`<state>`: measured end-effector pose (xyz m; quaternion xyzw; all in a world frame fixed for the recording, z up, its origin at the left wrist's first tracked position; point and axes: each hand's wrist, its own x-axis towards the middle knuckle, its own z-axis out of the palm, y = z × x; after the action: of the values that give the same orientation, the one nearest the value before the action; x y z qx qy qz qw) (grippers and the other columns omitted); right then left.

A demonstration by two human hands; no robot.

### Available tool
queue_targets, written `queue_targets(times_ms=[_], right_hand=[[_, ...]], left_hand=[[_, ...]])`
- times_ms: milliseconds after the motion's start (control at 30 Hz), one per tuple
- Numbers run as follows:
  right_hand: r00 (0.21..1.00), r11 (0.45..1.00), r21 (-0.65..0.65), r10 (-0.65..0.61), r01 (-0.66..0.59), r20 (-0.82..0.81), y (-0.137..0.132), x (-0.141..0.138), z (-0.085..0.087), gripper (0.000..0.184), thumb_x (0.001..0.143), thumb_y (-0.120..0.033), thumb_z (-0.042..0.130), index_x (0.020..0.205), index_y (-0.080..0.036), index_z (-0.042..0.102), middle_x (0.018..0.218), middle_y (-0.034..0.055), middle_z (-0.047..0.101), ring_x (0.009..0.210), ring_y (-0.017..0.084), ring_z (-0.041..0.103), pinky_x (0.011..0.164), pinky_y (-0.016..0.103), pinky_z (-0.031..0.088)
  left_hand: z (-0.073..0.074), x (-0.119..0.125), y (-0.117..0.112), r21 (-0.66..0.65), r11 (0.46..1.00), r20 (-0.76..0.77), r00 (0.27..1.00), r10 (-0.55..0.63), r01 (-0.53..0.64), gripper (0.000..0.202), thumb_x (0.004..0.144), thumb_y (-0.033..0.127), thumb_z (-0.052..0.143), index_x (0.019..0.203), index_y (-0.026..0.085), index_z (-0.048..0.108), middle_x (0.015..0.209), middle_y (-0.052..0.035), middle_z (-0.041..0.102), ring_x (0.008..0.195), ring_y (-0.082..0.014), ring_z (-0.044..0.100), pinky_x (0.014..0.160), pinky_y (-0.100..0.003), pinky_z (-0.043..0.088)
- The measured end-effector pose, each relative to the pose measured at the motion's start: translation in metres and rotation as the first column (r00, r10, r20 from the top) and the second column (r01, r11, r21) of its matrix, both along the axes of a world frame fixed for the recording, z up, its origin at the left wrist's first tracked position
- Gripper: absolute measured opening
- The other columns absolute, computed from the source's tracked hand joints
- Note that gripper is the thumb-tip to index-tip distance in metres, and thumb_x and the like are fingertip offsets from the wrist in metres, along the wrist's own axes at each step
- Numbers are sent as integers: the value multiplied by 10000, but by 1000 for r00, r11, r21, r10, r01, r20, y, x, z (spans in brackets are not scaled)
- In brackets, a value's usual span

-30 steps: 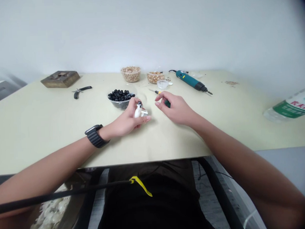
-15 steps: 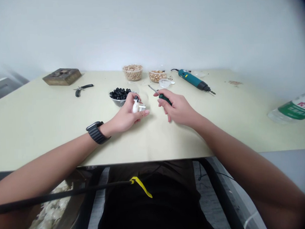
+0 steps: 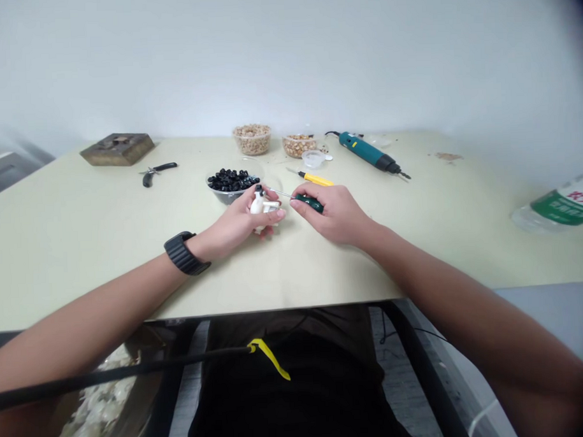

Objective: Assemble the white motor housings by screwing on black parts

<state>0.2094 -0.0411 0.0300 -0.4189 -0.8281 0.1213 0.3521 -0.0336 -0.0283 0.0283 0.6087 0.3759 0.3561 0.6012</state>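
A long pale counter (image 3: 96, 238) stretches across the view, and a person's two arms reach out over it. Far off at 11 o'clock lie a dark wooden block (image 3: 117, 149) and small pliers with black grips (image 3: 156, 172). Near 12 o'clock stand two clear tubs of small tan bits (image 3: 251, 140), and just beside them is a little clear cup (image 3: 311, 158). A teal electric screwdriver (image 3: 368, 153) lies at 1 o'clock, and a plastic water bottle (image 3: 559, 206) lies on its side at 2 o'clock. Closer in, a clear bowl of shiny black beads (image 3: 232, 185) sits just past the hands, and a yellow-handled screwdriver (image 3: 315, 179) rests on the counter. The left hand (image 3: 237, 223), with a black watch (image 3: 185, 253) on its wrist, is curled and holds a white plastic piece (image 3: 258, 207) in the middle of the counter. The right hand (image 3: 332, 211) makes a narrow pinch on a green-handled screwdriver (image 3: 309, 202). Its thin metal tip points toward 9 o'clock and reaches the white plastic piece, but I cannot tell if they touch. This looks like the close-up step with the tool, so the moment calls for both hands to stay steady.
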Motion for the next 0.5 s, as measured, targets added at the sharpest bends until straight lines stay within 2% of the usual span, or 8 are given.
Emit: queue_targets(times_ms=[267,500], right_hand=[[1000,999,43,-2,0,30,2,0,-5,344,1112,-502,588,1062,-209,761,919,51,775,729,182,592,727,333,401],[999,999,40,-23,21,35,1,1,-3,326,1115,-497,587,1054,-222,750,896,36,769,698,175,547,719,336,393]], left_hand=[[-4,-1,2,-25,999,-16,1000,23,-23,597,693,327,1056,1125,212,660,875,21,673,663,-115,636,541,-253,499],[-4,-3,2,-93,996,44,999,19,-15,485,828,392,997,1098,214,635,879,-4,677,669,-120,644,537,-250,486]])
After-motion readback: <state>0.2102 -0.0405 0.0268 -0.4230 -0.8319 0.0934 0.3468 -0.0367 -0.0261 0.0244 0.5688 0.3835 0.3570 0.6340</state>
